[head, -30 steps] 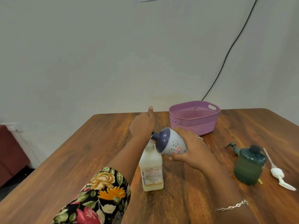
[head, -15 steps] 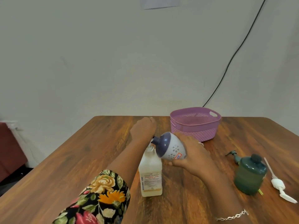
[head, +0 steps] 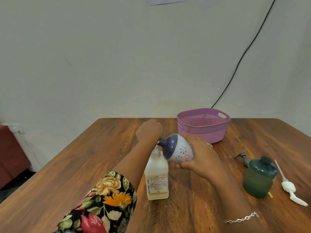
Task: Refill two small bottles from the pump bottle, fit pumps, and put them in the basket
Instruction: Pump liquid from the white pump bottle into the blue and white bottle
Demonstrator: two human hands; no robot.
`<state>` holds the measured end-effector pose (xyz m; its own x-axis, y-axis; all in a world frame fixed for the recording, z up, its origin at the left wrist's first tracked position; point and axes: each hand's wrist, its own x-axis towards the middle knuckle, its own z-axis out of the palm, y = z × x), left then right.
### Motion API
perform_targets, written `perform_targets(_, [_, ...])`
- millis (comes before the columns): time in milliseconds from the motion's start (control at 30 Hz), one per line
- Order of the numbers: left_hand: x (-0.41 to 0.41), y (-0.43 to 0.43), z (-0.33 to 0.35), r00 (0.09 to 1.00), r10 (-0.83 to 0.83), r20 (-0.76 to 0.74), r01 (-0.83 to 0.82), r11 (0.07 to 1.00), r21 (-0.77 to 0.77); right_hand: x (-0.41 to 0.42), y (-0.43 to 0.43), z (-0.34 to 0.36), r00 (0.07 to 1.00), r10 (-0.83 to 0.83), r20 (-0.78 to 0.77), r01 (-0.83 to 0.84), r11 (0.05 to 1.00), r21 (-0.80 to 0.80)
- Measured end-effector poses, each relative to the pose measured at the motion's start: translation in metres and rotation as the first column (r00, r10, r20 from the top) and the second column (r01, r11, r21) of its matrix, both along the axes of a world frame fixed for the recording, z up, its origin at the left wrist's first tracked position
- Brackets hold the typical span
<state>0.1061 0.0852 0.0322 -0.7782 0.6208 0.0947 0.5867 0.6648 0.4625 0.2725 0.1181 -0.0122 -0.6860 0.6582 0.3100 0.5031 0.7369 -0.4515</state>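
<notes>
The rounded white small bottle [head: 180,151] with a dark blue top is off the table, lying tilted in the right hand [head: 200,157], whose fingers and thumb wrap round its lower half. Its open neck points left and touches the white spout of the tall translucent plastic pump bottle [head: 157,179]. That bottle stands upright on the brown wooden table [head: 67,165], near the middle, with a little pale yellow liquid at its bottom and a printed label on its front. The left hand [head: 149,130] sits on top of its pump head with the fingers curled down over it, so the head itself is hidden. The two hands are close together, one on each bottle. To the right stands a squat dark green plastic bottle [head: 258,179], capless, with a dark green pump [head: 242,157] lying just behind it and a white pump with a long tube [head: 289,187] lying just beside it on the right. Behind the hands, toward the far edge, sits the purple perforated plastic basket [head: 202,133]. A black cable [head: 244,54] runs down the pale wall behind it.
</notes>
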Motion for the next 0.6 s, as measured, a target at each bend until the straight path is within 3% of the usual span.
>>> perform_targets(167, [0.001, -0.004, -0.006, 0.999, 0.013, -0.038, -0.011, 0.998, 0.054, -0.002, 0.0, -0.004, 1.0, -0.001, -0.007, 0.001, 1.0, -0.003])
perform_targets(600, [0.002, -0.005, 0.0, 0.998, -0.019, 0.057, 0.012, 0.993, 0.119, -0.002, 0.002, -0.004, 0.998, 0.043, -0.042, -0.044, 0.998, -0.037])
